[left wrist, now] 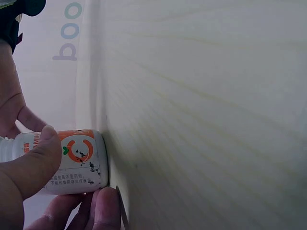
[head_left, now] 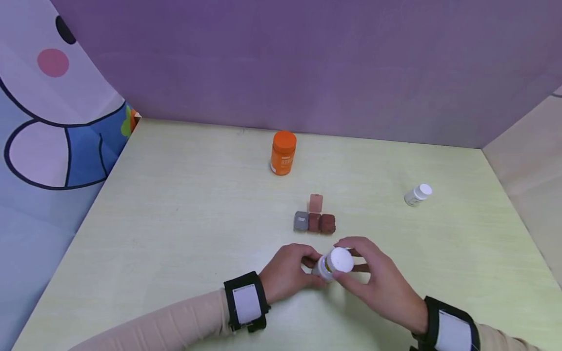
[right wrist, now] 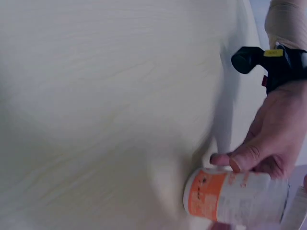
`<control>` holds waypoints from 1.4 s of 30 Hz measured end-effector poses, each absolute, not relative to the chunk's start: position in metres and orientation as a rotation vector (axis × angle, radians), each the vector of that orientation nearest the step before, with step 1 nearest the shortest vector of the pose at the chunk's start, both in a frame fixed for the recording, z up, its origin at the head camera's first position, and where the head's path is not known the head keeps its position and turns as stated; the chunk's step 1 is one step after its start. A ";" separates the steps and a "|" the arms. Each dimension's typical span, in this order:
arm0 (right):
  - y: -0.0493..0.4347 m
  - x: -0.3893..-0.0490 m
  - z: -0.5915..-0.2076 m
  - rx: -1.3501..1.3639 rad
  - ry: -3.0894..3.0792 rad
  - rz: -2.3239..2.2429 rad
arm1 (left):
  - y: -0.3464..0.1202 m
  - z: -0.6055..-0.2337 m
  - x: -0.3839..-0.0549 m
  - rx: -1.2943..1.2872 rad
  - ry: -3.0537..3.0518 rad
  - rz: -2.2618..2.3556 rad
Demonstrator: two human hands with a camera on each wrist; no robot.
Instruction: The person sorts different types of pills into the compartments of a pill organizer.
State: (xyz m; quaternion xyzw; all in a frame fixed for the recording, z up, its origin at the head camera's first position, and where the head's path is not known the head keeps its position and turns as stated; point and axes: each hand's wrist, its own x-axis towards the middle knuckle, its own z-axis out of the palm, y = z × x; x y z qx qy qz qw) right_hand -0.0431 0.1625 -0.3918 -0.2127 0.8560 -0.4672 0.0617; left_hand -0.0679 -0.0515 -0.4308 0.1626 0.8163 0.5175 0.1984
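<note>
A white pill bottle (head_left: 322, 268) with an orange-and-white label stands upright near the front of the table, its base at the tabletop in the left wrist view. My left hand (head_left: 291, 273) grips its body, with the thumb (left wrist: 41, 160) across the label and fingers round the other side. Over the bottle's mouth is the white cap (head_left: 341, 259), pinched between thumb and fingers of my right hand (head_left: 377, 278). In the right wrist view the bottle (right wrist: 240, 196) shows between my left fingers, while most of my right hand is out of frame.
Just beyond my hands sit several small blocks: a grey one (head_left: 301, 221), a pink one (head_left: 315, 203) and dark red ones (head_left: 327, 223). An orange bottle (head_left: 283, 153) stands near the purple back wall (head_left: 307, 63). Far to the right is a small white bottle (head_left: 418, 195).
</note>
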 end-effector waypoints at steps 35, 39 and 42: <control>0.224 -0.021 -0.428 -0.550 2.630 -1.074 | -0.048 -0.433 -0.066 0.443 2.346 1.394; 0.227 -0.017 -0.431 -0.614 2.723 -1.040 | -0.048 -0.433 -0.067 0.453 2.349 1.396; 0.229 -0.015 -0.433 -0.609 2.780 -0.985 | -0.049 -0.434 -0.067 0.454 2.350 1.398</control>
